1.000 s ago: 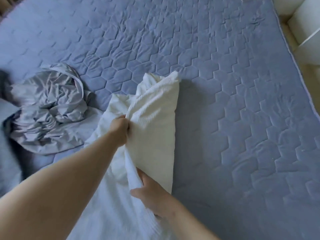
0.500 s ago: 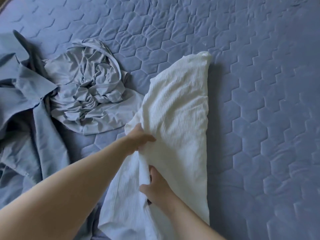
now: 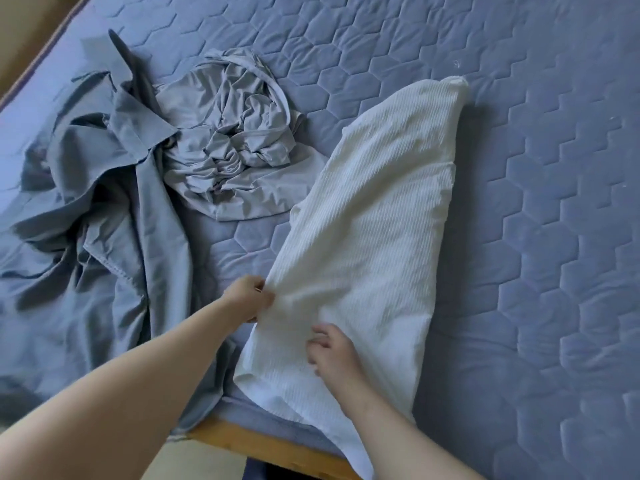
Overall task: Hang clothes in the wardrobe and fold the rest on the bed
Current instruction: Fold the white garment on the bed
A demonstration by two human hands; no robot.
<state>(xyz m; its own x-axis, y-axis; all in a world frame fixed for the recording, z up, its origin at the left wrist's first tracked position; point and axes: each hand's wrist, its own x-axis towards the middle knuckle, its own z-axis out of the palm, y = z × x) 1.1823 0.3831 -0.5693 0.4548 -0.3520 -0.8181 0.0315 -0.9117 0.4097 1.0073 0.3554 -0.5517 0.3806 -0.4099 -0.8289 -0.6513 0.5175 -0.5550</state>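
There's the white ribbed garment (image 3: pixel 374 220), laid in a long slant across the blue quilted bed (image 3: pixel 519 202), far tip pointing up and to the right, near end spilling over the bed's front edge above the wooden bed frame (image 3: pixel 263 445). The left hand (image 3: pixel 247 297) is on the garment's left edge, fingers pinching the cloth and bunching it into creases. The right hand (image 3: pixel 330 348) sits on top of the fabric closer to the front, fingers loosely bent; it's blurred, so I can't tell if they nip any cloth. Right up against the garment's left edge lies a crumpled grey garment (image 3: pixel 235 143), and touching that, a rumpled blue-grey shirt (image 3: pixel 104 202) that spreads toward the bed's left edge and hangs over the front. The open room is all on the right, where a wide stretch of quilt runs out from the garment's right edge.
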